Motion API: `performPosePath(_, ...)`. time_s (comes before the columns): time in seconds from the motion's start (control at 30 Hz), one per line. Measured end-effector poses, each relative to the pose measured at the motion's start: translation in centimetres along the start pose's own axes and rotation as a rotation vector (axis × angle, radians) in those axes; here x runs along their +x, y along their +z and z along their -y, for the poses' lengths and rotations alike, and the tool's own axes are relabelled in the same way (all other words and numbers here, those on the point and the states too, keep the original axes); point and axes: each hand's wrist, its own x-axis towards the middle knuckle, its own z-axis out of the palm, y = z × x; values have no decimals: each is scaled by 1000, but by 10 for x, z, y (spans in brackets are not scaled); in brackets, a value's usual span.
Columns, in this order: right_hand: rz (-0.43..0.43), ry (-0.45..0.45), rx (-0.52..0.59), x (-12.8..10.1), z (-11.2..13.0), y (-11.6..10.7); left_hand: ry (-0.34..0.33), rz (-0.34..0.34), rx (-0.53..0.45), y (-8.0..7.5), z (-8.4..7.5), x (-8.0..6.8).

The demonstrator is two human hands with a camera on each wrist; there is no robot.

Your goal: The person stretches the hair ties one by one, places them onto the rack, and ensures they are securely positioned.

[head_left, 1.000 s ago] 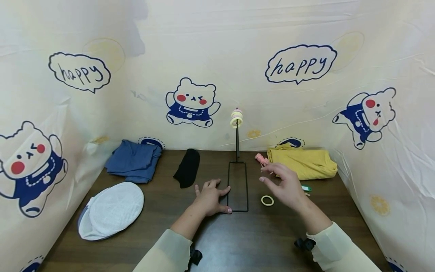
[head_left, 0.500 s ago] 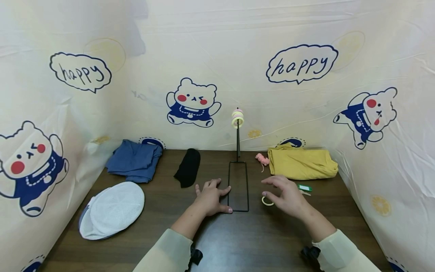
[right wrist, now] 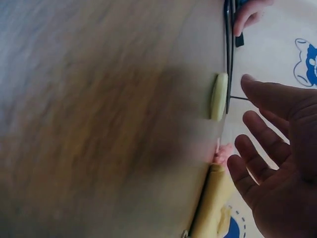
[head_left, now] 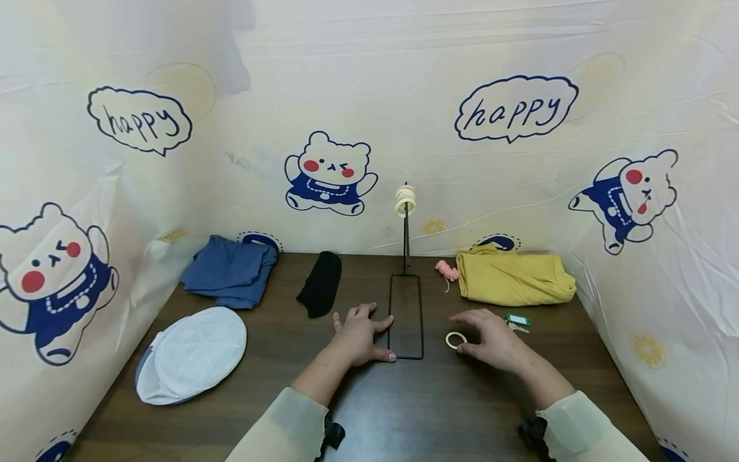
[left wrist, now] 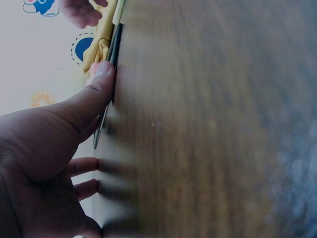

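Observation:
My left hand point(head_left: 356, 337) rests on the table with fingers spread, its thumb and forefinger touching the black wire base point(head_left: 422, 314) of an upright stand. Several pale yellow and pink rings point(head_left: 405, 200) hang near the top of that stand's post. To the right of the base, one loose pale yellow ring point(right wrist: 219, 96) lies flat on the table. My right hand point(head_left: 493, 340) hovers beside this ring, thumb and fingers apart and holding nothing; in the right wrist view a gap shows between fingertips and ring.
Behind the right hand lie a folded yellow cloth point(head_left: 516, 279), a pink yarn bundle point(head_left: 446, 271) and a key with a green tag point(head_left: 518, 319). A black sock point(head_left: 321, 285), folded blue cloth point(head_left: 231, 273) and white cap point(head_left: 193, 356) lie to the left.
My right hand has come down and slightly right, from above the ring's far side to just beside it. The left hand stays on the base.

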Motion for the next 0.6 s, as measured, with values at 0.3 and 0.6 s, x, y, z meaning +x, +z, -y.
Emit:
performPosePath(0.3,105,65,-10,-2,-14,0,0,2,3,3,1,1)
performPosePath(0.6,103,54,-71,0,-15,4,-6,3,6,2,0,1)
